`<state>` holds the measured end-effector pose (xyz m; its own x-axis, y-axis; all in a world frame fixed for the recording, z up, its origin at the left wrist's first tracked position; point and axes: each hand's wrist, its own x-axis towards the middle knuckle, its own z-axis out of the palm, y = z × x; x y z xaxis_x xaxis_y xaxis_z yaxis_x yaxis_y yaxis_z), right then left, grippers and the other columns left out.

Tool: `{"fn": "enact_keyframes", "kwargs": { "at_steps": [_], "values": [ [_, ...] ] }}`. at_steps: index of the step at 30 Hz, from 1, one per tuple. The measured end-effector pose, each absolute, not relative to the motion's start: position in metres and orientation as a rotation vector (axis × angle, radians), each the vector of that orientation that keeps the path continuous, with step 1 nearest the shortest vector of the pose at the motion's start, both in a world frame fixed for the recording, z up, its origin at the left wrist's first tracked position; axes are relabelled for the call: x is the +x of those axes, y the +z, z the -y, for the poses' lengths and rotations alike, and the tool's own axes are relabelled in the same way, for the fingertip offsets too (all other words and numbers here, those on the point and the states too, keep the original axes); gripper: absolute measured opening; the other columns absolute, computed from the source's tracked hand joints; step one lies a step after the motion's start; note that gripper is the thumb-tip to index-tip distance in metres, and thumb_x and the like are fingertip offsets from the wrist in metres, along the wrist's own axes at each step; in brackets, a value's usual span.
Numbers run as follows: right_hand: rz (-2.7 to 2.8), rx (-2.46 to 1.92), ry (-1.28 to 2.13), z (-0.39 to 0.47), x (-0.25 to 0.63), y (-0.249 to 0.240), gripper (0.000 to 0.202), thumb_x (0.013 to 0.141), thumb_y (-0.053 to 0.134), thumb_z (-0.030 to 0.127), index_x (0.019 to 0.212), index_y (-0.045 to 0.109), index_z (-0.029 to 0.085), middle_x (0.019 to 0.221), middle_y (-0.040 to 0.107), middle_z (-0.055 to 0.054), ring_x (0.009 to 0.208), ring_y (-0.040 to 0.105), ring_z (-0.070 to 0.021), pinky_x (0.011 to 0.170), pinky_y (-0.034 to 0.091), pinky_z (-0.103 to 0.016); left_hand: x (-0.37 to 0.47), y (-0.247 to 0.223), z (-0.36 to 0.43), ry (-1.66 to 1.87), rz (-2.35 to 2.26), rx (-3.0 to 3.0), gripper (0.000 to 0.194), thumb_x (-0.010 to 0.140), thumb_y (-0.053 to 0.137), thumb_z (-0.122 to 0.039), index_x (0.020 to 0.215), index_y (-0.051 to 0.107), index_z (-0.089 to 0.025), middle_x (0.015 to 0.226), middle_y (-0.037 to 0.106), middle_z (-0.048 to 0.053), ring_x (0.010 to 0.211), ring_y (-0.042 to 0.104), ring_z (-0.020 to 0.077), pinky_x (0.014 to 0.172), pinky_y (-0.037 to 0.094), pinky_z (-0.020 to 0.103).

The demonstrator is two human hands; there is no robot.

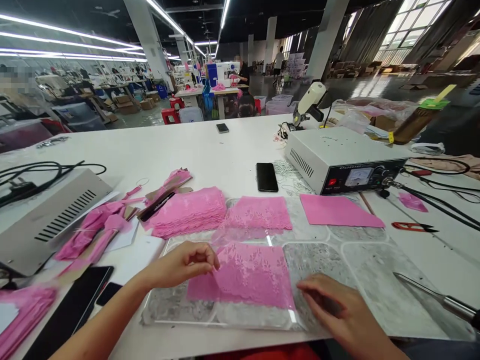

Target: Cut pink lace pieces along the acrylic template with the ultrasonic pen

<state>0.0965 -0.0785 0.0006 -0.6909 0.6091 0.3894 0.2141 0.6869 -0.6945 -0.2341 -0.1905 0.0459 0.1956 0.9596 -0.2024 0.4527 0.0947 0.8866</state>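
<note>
On the grey marbled mat (315, 260) lies a pink lace piece (258, 275) with a floral pattern. A corner of plain pink fabric (200, 290) shows beneath its left side. My left hand (193, 262) pinches the lace's left edge between thumb and fingertips, lifting it slightly. Just off the right edge, my right hand (333, 305) hovers with loosely curved fingers and nothing visible in them. Behind the piece lie another lace piece (258, 212), a thick stack of pink lace (191, 212) and a plain pink sheet (341, 210).
A metal-tipped handheld tool (435, 295) lies at right, with red thread snips (412, 227) behind it. A grey control box (345, 155) stands back right, near a black phone (267, 177). Another grey box (52, 215) and pink bundles (93, 225) occupy the left.
</note>
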Motion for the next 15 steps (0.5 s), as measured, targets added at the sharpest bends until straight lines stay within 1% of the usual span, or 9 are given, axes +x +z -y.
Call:
{"fn": "enact_keyframes", "kwargs": {
  "at_steps": [3, 6, 9, 12, 15],
  "values": [
    [2.410, -0.522, 0.765, 0.082, 0.083, -0.002, 0.014, 0.087, 0.056, 0.018, 0.091, 0.069, 0.023, 0.079, 0.071, -0.005, 0.069, 0.068, -0.0168, 0.059, 0.058, -0.026, -0.238, 0.036, 0.205, 0.697, -1.477, 1.543, 0.015, 0.092, 0.053, -0.029, 0.084, 0.060, -0.018, 0.092, 0.070, 0.003, 0.082, 0.063, 0.0132, 0.073, 0.050, 0.024],
    [2.450, -0.498, 0.668, 0.084, 0.080, -0.005, 0.014, 0.085, 0.058, 0.017, 0.094, 0.067, 0.022, 0.081, 0.070, -0.005, 0.070, 0.068, -0.0173, 0.060, 0.058, -0.027, -0.239, 0.032, 0.211, 0.721, -1.504, 1.594, 0.013, 0.092, 0.052, -0.026, 0.084, 0.060, -0.019, 0.093, 0.070, 0.003, 0.084, 0.063, 0.0141, 0.075, 0.049, 0.025],
    [2.455, -0.468, 0.656, 0.087, 0.078, -0.005, 0.014, 0.086, 0.058, 0.018, 0.096, 0.067, 0.023, 0.082, 0.070, -0.005, 0.072, 0.068, -0.0170, 0.061, 0.059, -0.027, -0.241, 0.030, 0.216, 0.751, -1.519, 1.649, 0.012, 0.093, 0.051, -0.024, 0.084, 0.058, -0.019, 0.096, 0.070, 0.003, 0.087, 0.064, 0.0143, 0.076, 0.048, 0.024],
    [2.478, -0.407, 0.669, 0.090, 0.076, -0.006, 0.015, 0.086, 0.060, 0.021, 0.098, 0.067, 0.025, 0.086, 0.070, -0.005, 0.075, 0.069, -0.0179, 0.063, 0.060, -0.027, -0.242, 0.028, 0.223, 0.770, -1.540, 1.697, 0.010, 0.093, 0.051, -0.021, 0.087, 0.059, -0.019, 0.099, 0.070, 0.004, 0.089, 0.064, 0.0145, 0.079, 0.048, 0.026],
    [2.463, -0.329, 0.604, 0.090, 0.076, -0.013, 0.018, 0.085, 0.063, 0.028, 0.101, 0.069, 0.025, 0.089, 0.071, -0.006, 0.076, 0.071, -0.0192, 0.063, 0.062, -0.027, -0.240, 0.024, 0.230, 0.764, -1.550, 1.741, 0.009, 0.090, 0.054, -0.016, 0.084, 0.061, -0.019, 0.108, 0.068, 0.006, 0.099, 0.063, 0.0157, 0.086, 0.047, 0.027]
  ]
}}
